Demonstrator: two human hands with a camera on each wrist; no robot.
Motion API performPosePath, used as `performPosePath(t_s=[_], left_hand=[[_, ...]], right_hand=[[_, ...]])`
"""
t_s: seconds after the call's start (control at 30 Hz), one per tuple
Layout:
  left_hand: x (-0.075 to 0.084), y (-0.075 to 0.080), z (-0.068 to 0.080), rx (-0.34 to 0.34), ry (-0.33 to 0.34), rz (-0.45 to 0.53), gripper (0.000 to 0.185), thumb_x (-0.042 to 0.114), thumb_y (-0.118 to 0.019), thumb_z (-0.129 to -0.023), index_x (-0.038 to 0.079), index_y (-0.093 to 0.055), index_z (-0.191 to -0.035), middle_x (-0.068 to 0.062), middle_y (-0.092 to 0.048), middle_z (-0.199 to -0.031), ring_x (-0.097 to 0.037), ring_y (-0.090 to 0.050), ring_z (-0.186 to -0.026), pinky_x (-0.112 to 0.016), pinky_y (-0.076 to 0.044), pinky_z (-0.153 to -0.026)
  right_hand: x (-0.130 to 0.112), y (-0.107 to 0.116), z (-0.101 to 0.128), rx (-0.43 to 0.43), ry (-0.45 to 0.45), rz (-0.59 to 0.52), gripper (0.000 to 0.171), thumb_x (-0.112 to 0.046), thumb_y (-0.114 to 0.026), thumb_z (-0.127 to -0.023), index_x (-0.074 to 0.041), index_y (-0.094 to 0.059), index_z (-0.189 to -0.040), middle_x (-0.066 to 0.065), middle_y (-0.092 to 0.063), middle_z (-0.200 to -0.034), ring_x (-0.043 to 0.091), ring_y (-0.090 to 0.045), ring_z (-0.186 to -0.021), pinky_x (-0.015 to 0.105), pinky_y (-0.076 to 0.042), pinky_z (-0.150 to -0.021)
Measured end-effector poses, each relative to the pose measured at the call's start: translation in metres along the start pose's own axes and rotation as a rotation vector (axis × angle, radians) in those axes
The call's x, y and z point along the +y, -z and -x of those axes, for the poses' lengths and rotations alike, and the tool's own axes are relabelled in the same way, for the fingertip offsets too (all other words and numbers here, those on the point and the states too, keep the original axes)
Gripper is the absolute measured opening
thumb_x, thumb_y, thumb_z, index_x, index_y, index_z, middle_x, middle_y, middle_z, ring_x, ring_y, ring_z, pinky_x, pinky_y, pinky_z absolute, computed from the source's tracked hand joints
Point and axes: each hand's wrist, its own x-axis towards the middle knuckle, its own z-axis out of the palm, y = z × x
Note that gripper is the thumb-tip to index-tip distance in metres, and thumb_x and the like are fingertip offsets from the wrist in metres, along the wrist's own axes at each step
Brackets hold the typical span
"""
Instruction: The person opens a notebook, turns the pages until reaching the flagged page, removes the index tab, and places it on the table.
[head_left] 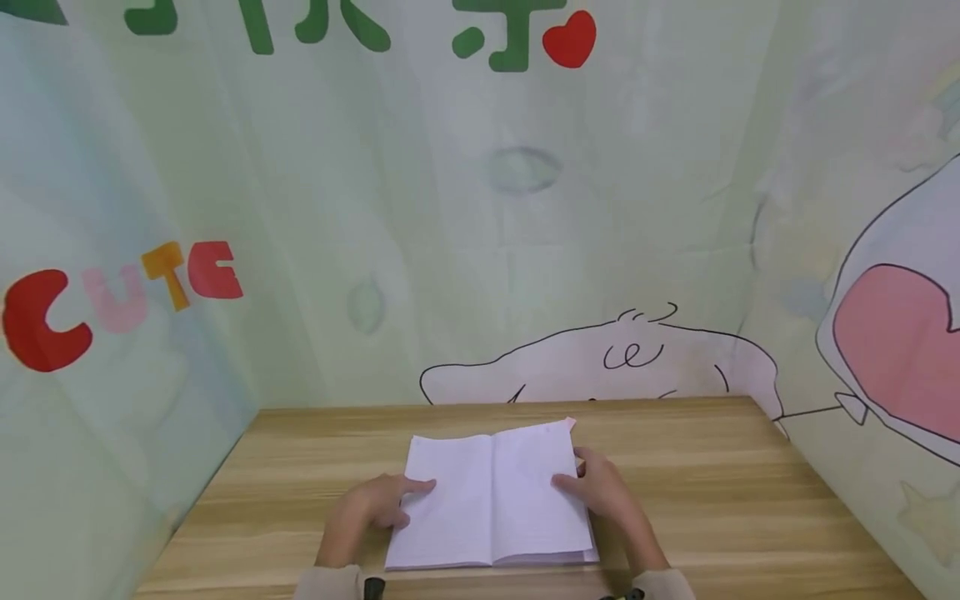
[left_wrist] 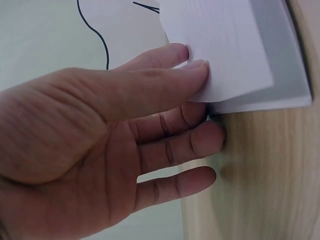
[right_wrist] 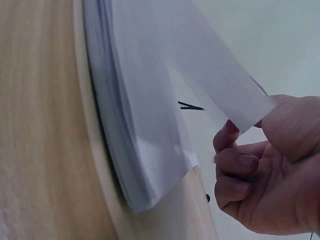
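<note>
**Open notebook, bench centre — page-tear risk**

Left hand [head_left: 378, 506] — fingers straight, flat on the left page's edge. Notebook [head_left: 491, 500] — lay open on the wooden bench [head_left: 712, 492], between both hands. Right hand [head_left: 603, 492] — pinched one lifted leaf [right_wrist: 220, 85] between thumb and fingers; a sharp pull could likely crease or tear it.

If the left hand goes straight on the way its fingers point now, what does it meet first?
The left hand points right across the open white notebook on the wooden table. Probably it slides over the left page to the centre fold; depth is uncertain.
</note>
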Motion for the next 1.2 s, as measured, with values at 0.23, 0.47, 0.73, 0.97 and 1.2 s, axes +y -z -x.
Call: performPosePath(t_s=[0.23, 0.47, 0.73, 0.97, 1.2], left_hand=[[-0.002, -0.001, -0.001, -0.004, -0.007, 0.003, 0.064, -0.010, -0.067, -0.083, 0.020, -0.061, -0.140, -0.024, -0.057, -0.131, -0.028, -0.046, -0.076, -0.034, -0.038, -0.063], [-0.001, -0.002, -0.002, -0.011, 0.032, 0.012, 0.063, -0.008, -0.069, -0.085, 0.019, -0.059, -0.142, -0.021, -0.057, -0.133, -0.031, -0.050, -0.089, -0.038, -0.040, -0.071], [-0.002, -0.002, -0.002, -0.010, 0.008, 0.003, 0.063, -0.007, -0.068, -0.086, 0.018, -0.058, -0.143, -0.020, -0.058, -0.130, -0.028, -0.047, -0.077, -0.035, -0.040, -0.067], [0.002, -0.003, 0.000, 0.007, -0.016, -0.003, 0.062, -0.008, -0.069, -0.085, 0.017, -0.060, -0.141, -0.025, -0.055, -0.137, -0.032, -0.050, -0.083, -0.037, -0.040, -0.069], [0.003, -0.002, 0.001, -0.001, -0.005, -0.009, 0.065, -0.006, -0.071, -0.083, 0.018, -0.059, -0.142, -0.026, -0.056, -0.135, -0.029, -0.047, -0.079, -0.040, -0.043, -0.073]], right_hand=[[0.002, 0.002, 0.002, -0.103, 0.017, -0.261, 0.025, -0.016, -0.065, -0.096, 0.009, -0.068, -0.100, 0.006, -0.064, -0.078, 0.018, -0.058, -0.072, 0.033, -0.049, -0.067], [-0.005, 0.007, 0.002, -0.123, -0.028, -0.347, 0.024, -0.017, -0.061, -0.099, 0.006, -0.065, -0.093, 0.003, -0.058, -0.078, 0.016, -0.052, -0.073, 0.031, -0.046, -0.069], [-0.015, 0.006, 0.001, -0.107, -0.042, -0.409, 0.025, -0.013, -0.051, -0.104, 0.008, -0.063, -0.098, 0.003, -0.055, -0.073, 0.014, -0.051, -0.064, 0.027, -0.042, -0.059], [-0.019, 0.001, 0.004, -0.100, -0.065, -0.447, 0.024, -0.012, -0.046, -0.104, 0.009, -0.055, -0.111, 0.011, -0.063, -0.089, 0.019, -0.062, -0.076, 0.034, -0.052, -0.066], [-0.020, 0.000, 0.004, -0.210, -0.036, -0.566, 0.030, -0.012, -0.047, -0.104, 0.011, -0.047, -0.123, 0.009, -0.069, -0.091, 0.018, -0.068, -0.079, 0.034, -0.055, -0.071]])
